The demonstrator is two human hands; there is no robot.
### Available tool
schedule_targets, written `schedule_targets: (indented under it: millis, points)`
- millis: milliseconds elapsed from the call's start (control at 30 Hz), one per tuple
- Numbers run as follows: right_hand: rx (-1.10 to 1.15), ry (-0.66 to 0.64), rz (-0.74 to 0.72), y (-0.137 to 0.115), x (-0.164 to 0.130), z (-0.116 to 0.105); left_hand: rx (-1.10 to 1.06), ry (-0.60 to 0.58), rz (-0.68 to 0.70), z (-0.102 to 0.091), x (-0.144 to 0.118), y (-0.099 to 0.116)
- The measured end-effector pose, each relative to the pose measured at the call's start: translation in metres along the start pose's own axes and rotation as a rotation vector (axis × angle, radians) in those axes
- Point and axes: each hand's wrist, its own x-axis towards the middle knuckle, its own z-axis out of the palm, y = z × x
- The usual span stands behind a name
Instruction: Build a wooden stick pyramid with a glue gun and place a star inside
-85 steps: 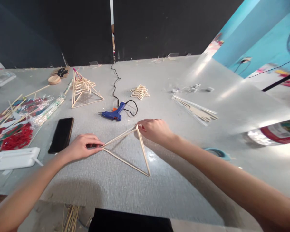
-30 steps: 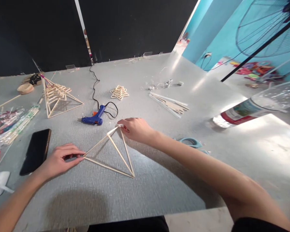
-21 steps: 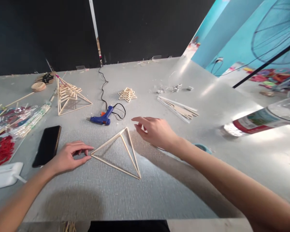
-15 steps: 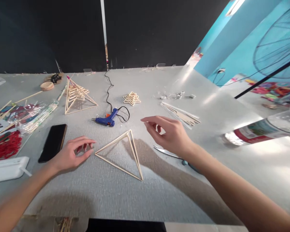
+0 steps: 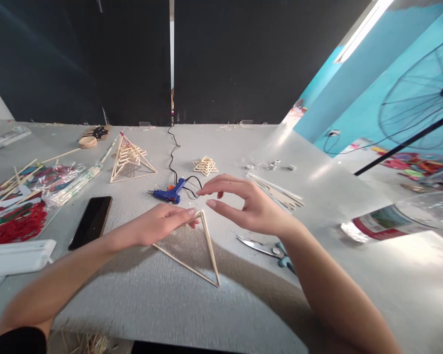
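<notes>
A pyramid-shaped frame of thin wooden sticks (image 5: 211, 248) stands on the table in front of me. My left hand (image 5: 162, 223) reaches across it, its thumb and fingers closed on the frame close to the peak; the hand hides part of the left side. Just right of the peak, my right hand (image 5: 243, 204) hovers with thumb and fingers apart and nothing between them. Behind the hands lies a blue glue gun (image 5: 171, 193) with a black cord. Scissors with blue-grey handles (image 5: 269, 250) lie below my right hand.
A larger stick pyramid (image 5: 131, 160) and a small stick star (image 5: 205, 166) stand farther back. Loose sticks (image 5: 276, 191) lie to the right, near a large plastic bottle (image 5: 387, 223). At left are a phone (image 5: 90, 222), red string (image 5: 20, 223) and a white box (image 5: 18, 258).
My left hand has moved right and up onto the frame's peak and closed there. My right hand has come slightly left, its fingers more spread. The camera view has shifted a little.
</notes>
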Motion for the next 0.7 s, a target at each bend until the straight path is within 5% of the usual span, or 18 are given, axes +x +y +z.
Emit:
schedule_targets:
  millis: [167, 700]
  points:
    - [-0.003, -0.068, -0.006, -0.001, -0.007, -0.003, -0.293, -0.114, -0.093, 0.004, 0.006, 0.000]
    - [0.022, -0.087, -0.057, 0.001, -0.007, 0.007, -0.459, -0.009, -0.128, 0.010, 0.011, -0.002]
